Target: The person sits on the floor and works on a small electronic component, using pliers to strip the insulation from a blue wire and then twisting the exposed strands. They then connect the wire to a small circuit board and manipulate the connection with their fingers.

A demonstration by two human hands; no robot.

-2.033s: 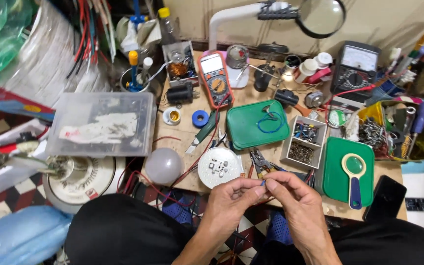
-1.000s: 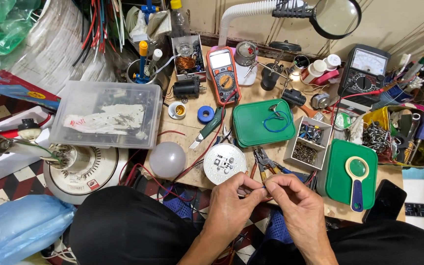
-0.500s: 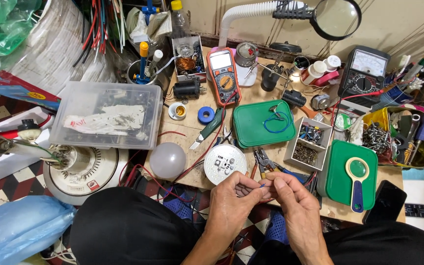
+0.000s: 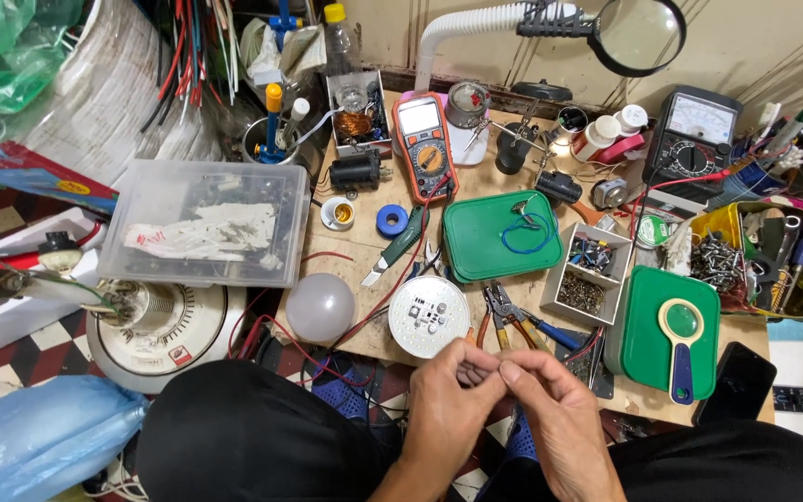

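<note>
Wooden workbench [image 4: 364,307], cluttered, above checkered floor tiles [image 4: 20,349].

Round circuit board [image 4: 429,315] between bulb dome [image 4: 321,307] and pliers [image 4: 504,314].

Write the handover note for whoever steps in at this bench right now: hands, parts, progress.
Left hand and right hand: fingertips pinched together over the lap on something too small to make out.
Round white LED board lies on the wooden board just ahead of the hands, a red wire running to it; white bulb dome is off, beside it.
Pliers lie to the right of the LED board, untouched.
Bulb open; not yet closed up.
</note>
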